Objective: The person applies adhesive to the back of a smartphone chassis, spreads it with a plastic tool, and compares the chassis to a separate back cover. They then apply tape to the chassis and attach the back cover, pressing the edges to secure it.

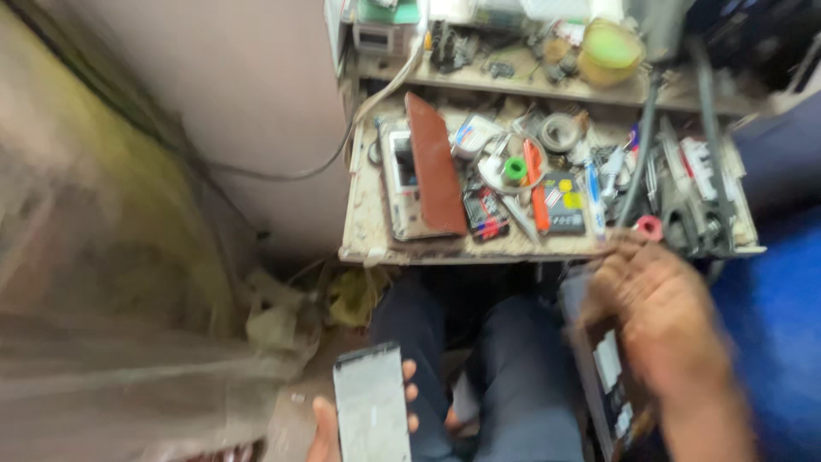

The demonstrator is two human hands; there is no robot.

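Left hand [329, 428]: fingers curled around a flat grey panel [370, 404], held low over the lap, long axis running toward the desk [368, 231]. Right hand [658, 312]: blurred, gripping a dark device [603, 368] edge-on beside the knee.

my hands: left hand [329, 428] bare, lower centre of frame; right hand [654, 312] bare, lower right, blurred | forearm: no sleeve visible | my legs [513, 359]: dark blue-grey trousers, bottom centre | rings, watch: cannot tell
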